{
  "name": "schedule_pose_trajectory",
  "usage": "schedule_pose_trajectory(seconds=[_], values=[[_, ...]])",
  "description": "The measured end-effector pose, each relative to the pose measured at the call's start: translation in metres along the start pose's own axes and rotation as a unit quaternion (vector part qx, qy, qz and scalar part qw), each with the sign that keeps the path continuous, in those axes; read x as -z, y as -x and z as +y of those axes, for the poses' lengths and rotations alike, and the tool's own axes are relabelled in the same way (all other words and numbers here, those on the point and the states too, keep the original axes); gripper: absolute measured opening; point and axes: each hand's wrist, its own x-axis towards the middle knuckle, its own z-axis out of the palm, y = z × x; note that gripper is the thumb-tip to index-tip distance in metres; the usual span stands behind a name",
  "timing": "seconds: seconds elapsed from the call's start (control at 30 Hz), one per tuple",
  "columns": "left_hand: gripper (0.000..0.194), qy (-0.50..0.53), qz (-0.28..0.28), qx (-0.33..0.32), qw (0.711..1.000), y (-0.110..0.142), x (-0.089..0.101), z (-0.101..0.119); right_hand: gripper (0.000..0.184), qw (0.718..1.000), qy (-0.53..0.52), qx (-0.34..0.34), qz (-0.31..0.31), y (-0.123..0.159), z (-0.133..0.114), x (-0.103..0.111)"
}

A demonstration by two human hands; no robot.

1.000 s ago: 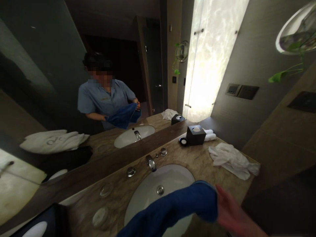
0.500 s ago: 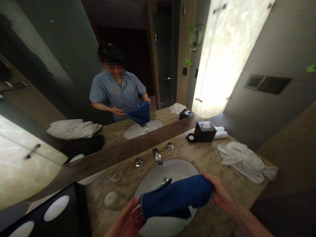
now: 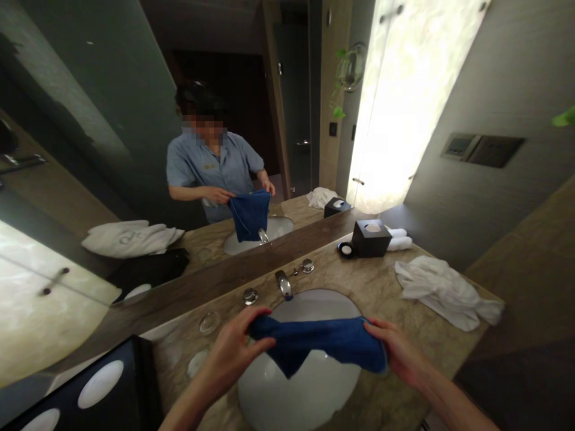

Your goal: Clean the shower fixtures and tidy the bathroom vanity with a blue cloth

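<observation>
Holding a dark blue towel (image 3: 314, 342) stretched between both hands, the person has it over a white basin (image 3: 314, 302) set into a marble surface (image 3: 354, 278). The left hand (image 3: 236, 353) grips the towel's left end, its fingers (image 3: 259, 313) curled closed over the top of the cloth. The right hand (image 3: 398, 353) holds the right end, its fingers (image 3: 375, 327) clamped on the edge. A corner of the towel hangs down toward the bowl, not touching anything visible.

Beyond the basin stands a chrome faucet (image 3: 284, 285) with small round metal fittings (image 3: 308, 265) beside it. Toward the far right, a black square box (image 3: 371, 239) sits next to rolled white towels (image 3: 399, 243) and a small round black dish (image 3: 346, 249). A crumpled white cloth (image 3: 442, 293) lies on the right of the surface. A long mirror (image 3: 90, 120) along the far edge reflects the person in a blue short-sleeved shirt, holding the towel.
</observation>
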Motion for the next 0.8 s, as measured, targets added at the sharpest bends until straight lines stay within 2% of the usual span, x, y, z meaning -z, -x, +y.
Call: schedule_pose_trajectory(seconds=[0.07, 0.1, 0.17, 0.23, 0.3, 0.33, 0.37, 0.4, 0.47, 0.5, 0.53, 0.6, 0.67, 0.73, 0.8], values=[[0.051, -0.084, -0.017, -0.023, 0.996, 0.005, -0.003, -0.002, 0.057, 0.991, 0.107, 0.077, -0.004, 0.003, 0.001, 0.004], [0.046, -0.127, -0.007, -0.030, 0.991, 0.008, -0.004, -0.005, 0.055, 0.975, 0.174, 0.135, -0.015, 0.006, 0.000, 0.005], [0.038, -0.196, 0.042, -0.052, 0.978, 0.013, -0.001, -0.010, 0.042, 0.924, 0.300, 0.234, -0.036, 0.015, -0.010, 0.005], [0.029, -0.201, 0.086, -0.091, 0.971, 0.015, 0.010, -0.013, 0.032, 0.881, 0.369, 0.293, -0.027, 0.022, -0.028, -0.002], [0.016, -0.080, 0.072, -0.069, 0.992, 0.009, 0.027, -0.012, 0.032, 0.873, 0.364, 0.324, -0.008, 0.022, -0.052, -0.014], [0.016, 0.035, 0.055, -0.032, 0.997, 0.005, 0.033, -0.012, 0.035, 0.887, 0.326, 0.326, -0.005, 0.019, -0.064, -0.021], [0.029, 0.173, 0.032, 0.011, 0.984, -0.001, 0.036, -0.012, 0.040, 0.912, 0.264, 0.314, -0.017, 0.014, -0.073, -0.029], [0.046, 0.310, 0.010, 0.052, 0.949, -0.005, 0.035, -0.013, 0.049, 0.939, 0.191, 0.281, -0.048, 0.009, -0.079, -0.035], [0.075, 0.518, -0.037, 0.099, 0.849, -0.010, 0.016, -0.018, 0.064, 0.973, 0.075, 0.166, -0.143, -0.002, -0.078, -0.043], [0.081, 0.565, -0.069, 0.122, 0.813, -0.010, 0.000, -0.023, 0.067, 0.975, 0.058, 0.108, -0.186, -0.006, -0.070, -0.044], [0.077, 0.578, -0.106, 0.140, 0.797, -0.007, -0.019, -0.029, 0.065, 0.974, 0.065, 0.062, -0.210, -0.010, -0.059, -0.042], [0.059, 0.548, -0.121, 0.172, 0.810, 0.000, -0.059, -0.044, 0.053, 0.976, 0.105, 0.012, -0.190, -0.014, -0.032, -0.032], [0.052, 0.512, -0.080, 0.201, 0.831, 0.008, -0.094, -0.066, 0.048, 0.982, 0.140, 0.004, -0.124, -0.016, -0.008, -0.019], [0.054, 0.451, -0.022, 0.222, 0.864, 0.013, -0.117, -0.091, 0.046, 0.979, 0.189, -0.006, -0.081, -0.022, 0.009, -0.006], [0.061, 0.335, 0.029, 0.240, 0.911, 0.014, -0.129, -0.114, 0.039, 0.970, 0.228, -0.029, -0.077, -0.034, 0.019, 0.000]])
